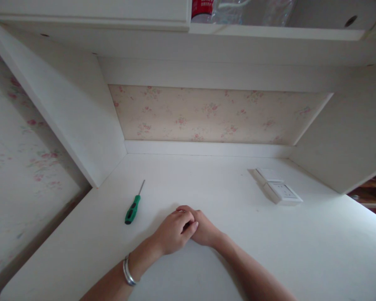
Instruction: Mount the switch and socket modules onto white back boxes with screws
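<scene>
My left hand (175,230) and my right hand (204,229) rest clasped together on the white desktop. The left fingers are folded over the right hand, and part of the right fingers is hidden under them. Both are closed, and no object shows between them. A silver bangle circles my left wrist. Nearest to my left hand lies a screwdriver (133,207) with a green and black handle, its metal shaft pointing away from me. Farther off, to the right of my right hand, lie a white wall socket (283,192) and another white piece (268,174) just behind it, touching or nearly so.
White side panels (59,104) flank the desktop (188,179), with a floral-papered wall (207,113) at the back. An overhead shelf (275,32) holds clear plastic bottles and a red-labelled item (202,9). To the left, a gap separates the desk from another papered wall.
</scene>
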`<state>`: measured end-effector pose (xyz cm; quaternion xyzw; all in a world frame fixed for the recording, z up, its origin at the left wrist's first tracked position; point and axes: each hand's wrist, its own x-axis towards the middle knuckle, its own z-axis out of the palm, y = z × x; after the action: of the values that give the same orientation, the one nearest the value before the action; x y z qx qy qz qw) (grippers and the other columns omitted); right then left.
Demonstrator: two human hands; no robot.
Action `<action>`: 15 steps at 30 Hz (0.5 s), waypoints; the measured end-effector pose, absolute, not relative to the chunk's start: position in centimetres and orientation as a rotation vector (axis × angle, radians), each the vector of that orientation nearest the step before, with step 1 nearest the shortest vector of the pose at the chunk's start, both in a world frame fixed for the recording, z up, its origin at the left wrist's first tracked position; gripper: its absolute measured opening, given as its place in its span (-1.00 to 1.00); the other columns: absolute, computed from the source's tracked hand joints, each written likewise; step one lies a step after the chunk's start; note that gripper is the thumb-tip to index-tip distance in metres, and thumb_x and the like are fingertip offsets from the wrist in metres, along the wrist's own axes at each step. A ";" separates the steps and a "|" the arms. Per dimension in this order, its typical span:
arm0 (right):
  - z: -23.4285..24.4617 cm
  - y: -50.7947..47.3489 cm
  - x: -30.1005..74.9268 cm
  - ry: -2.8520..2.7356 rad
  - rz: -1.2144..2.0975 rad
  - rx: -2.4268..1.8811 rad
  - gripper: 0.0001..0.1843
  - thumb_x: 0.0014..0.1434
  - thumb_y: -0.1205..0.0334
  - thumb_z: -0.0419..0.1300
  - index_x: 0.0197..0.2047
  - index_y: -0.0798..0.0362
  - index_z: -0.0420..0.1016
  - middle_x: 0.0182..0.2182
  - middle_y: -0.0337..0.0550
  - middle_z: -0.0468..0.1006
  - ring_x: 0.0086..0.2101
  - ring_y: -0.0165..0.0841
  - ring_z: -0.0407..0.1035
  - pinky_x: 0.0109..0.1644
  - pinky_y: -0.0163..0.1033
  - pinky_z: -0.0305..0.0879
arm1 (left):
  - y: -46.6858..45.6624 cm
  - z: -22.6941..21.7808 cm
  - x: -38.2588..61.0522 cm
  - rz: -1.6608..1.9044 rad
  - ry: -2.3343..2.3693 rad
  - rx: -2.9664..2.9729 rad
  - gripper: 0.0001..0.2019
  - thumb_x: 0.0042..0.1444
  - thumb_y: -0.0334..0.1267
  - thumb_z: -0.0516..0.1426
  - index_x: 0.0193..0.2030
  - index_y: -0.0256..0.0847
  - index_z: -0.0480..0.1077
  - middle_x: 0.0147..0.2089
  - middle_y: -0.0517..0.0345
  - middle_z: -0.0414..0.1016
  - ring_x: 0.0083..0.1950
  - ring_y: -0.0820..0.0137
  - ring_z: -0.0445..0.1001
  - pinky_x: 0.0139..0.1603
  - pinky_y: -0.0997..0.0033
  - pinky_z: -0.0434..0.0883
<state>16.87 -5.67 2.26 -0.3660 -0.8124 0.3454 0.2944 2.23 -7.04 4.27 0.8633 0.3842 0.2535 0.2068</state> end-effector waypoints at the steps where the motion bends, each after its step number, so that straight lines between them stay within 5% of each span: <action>1: 2.3 -5.7 16.9 -2.163 0.921 -0.974 -0.53 0.04 0.36 0.09 0.07 0.05 0.26 -0.17 -0.12 0.55 -0.19 -0.30 0.46 -0.13 -0.26 0.35 | -7.0 4.3 2.2 0.707 1.072 2.404 -0.78 0.25 -0.21 -0.05 -0.40 -0.17 0.26 -0.41 0.19 0.40 -0.32 0.38 0.38 -0.27 0.41 0.28; 15: 2.1 -5.6 16.8 -2.189 0.894 -0.975 -0.57 0.05 0.36 0.08 0.04 0.05 0.27 -0.12 -0.10 0.53 -0.17 -0.30 0.45 -0.10 -0.26 0.35 | -7.1 4.2 2.3 0.698 1.079 2.420 -0.78 0.25 -0.21 -0.05 -0.41 -0.18 0.26 -0.42 0.19 0.40 -0.32 0.38 0.38 -0.29 0.42 0.26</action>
<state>16.84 -5.56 2.06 -0.3650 -0.8196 0.3348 0.2879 2.28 -7.07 4.18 0.8654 0.3860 0.2496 0.1996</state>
